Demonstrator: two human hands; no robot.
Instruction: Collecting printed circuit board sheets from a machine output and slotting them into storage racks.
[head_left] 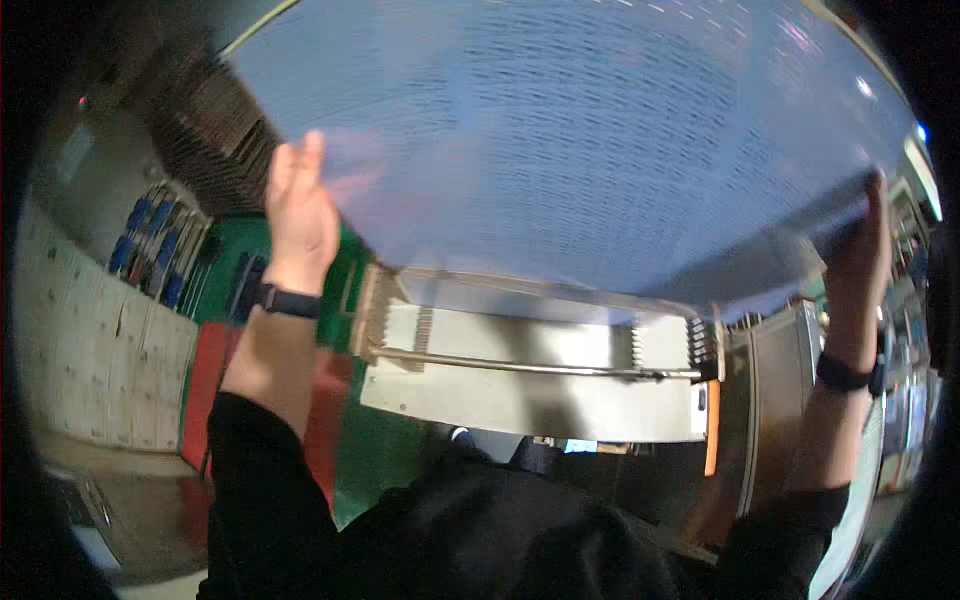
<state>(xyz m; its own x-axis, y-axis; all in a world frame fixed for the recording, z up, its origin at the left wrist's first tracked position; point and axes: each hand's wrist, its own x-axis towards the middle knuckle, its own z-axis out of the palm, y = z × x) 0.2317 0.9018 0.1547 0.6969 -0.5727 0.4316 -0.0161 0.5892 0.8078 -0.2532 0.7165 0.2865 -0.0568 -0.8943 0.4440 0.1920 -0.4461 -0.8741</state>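
A large blue panel [560,150] with rows of small dark marks and a pale rim fills the upper view. It stands above a white slotted rack [470,385], its lower edge near the rack's far bar. My left hand [303,212] is at the panel's left edge, fingers stretched upward and flat; whether it presses on the edge is unclear. A pinkish smear shows on the panel beside it. At the panel's right edge my right hand [858,240] is raised, fingers straight. It lies partly in shadow, so its contact with the panel is hard to tell.
Green floor [385,465] and a red patch [203,395] lie left of the rack. Pale wooden boards [95,330] and a rack of blue items [155,245] stand farther left. A brown-grey cabinet [780,385] is close on the right. Brown stacks [215,120] rise at far left.
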